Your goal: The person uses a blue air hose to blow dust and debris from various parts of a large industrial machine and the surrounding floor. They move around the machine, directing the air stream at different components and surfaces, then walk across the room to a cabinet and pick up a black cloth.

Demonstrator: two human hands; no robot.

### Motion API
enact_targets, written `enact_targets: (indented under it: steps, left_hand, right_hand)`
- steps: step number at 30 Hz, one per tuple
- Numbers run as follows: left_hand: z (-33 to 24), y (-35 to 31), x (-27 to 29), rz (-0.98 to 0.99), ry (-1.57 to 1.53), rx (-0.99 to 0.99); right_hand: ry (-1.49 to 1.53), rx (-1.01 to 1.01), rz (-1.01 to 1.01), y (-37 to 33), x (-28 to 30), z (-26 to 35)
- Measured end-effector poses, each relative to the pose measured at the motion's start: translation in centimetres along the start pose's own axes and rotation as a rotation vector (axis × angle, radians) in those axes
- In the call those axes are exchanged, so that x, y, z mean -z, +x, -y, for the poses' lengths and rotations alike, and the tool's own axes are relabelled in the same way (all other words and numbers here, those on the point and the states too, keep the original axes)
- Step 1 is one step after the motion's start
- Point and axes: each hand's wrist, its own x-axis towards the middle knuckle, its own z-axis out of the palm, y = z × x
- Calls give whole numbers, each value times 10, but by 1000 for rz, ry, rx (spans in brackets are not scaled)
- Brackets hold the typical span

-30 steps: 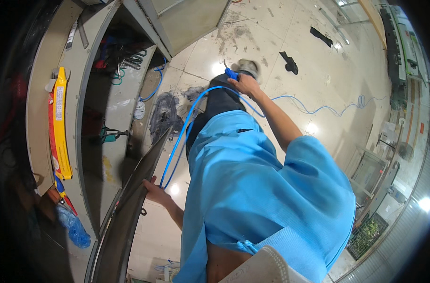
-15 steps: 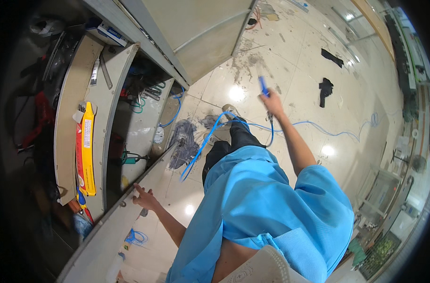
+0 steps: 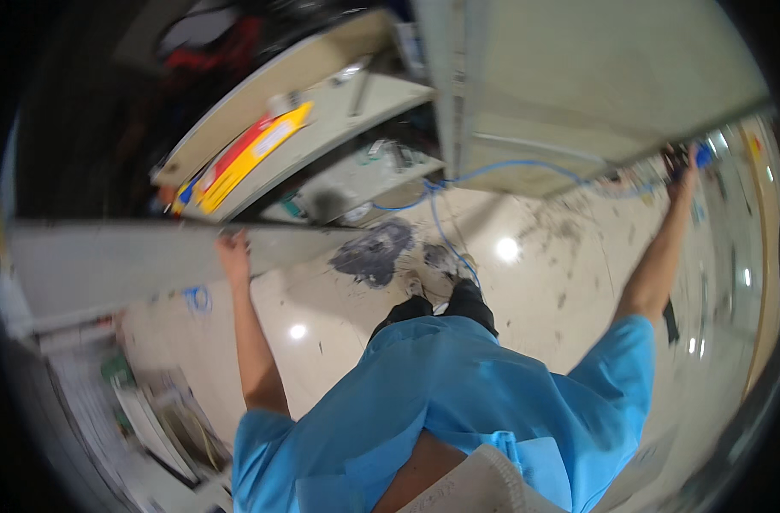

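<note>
Two doors of a metal cabinet stand open before me. My left hand (image 3: 233, 253) is closed over the top edge of the left door (image 3: 133, 261). Far to the right, my right hand (image 3: 682, 168) is beside the outer edge of the right door (image 3: 595, 77). Its fingers are closed on a blue air gun (image 3: 704, 155), blurred and partly hidden. A blue hose (image 3: 527, 162) runs from near the cabinet's bottom across the right door toward that hand. Whether the right hand also touches the door, I cannot tell.
On a cabinet shelf (image 3: 339, 96) lies a yellow and red box (image 3: 253, 156); a lower shelf (image 3: 339, 181) holds tools. Dark grey stains (image 3: 373, 254) mark the tiled floor near my feet. A coiled blue line (image 3: 197, 298) lies below the left door, with stacked items (image 3: 163, 427) at lower left.
My right hand has swung outward with the blue air gun to the right door's outer edge, pulling the hose across. My left hand stays at the left door. My view has turned toward the cabinet.
</note>
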Motion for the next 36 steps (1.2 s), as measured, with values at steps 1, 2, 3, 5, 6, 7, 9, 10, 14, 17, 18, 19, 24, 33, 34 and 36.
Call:
enact_targets:
  steps: [1,2,3,5,6,7,9,10,14,17,18,19,24,33,34,36]
  left_hand:
    - [-9,-2,3,-28,143,-24]
    - [-19,-7,8,-59,265,-58]
    - [-29,-12,9,-112,242,-55]
    - [-50,-19,14,-161,316,-3]
    - [-58,-21,17,-161,359,12]
    - [-63,-25,20,-177,416,-11]
    - [-66,-29,23,-168,409,8]
    - [-65,-31,24,-163,410,-9]
    - [-48,-33,30,-141,385,-135]
    - [-40,-37,36,-82,389,-211]
    - [-38,-39,39,-51,376,-230]
    - [-37,-41,41,-12,380,-224]
    - [-21,-55,60,97,264,-357]
    - [6,-40,70,251,203,-508]
    - [6,-38,72,250,233,-533]
    - [9,-39,73,243,224,-583]
  right_hand:
    - [-37,41,62,5,-5,3]
    - [49,-7,80,7,-6,6]
    - [100,-49,54,7,-6,9]
    - [-17,-24,131,-1,0,9]
    - [-16,-22,183,-7,4,9]
    - [-35,19,184,-16,12,8]
    - [-12,-3,127,-45,30,4]
    - [-8,23,91,-63,39,2]
    - [-68,56,-26,-181,82,-13]
    - [-201,154,-78,-289,101,-22]
    - [-273,163,-135,-326,100,-26]
    - [-322,147,-160,-361,94,-28]
    - [-269,163,-30,-538,40,-39]
    - [-608,-431,338,-675,41,-67]
    - [-750,-424,236,-682,45,-77]
    - [-863,-341,173,-685,46,-98]
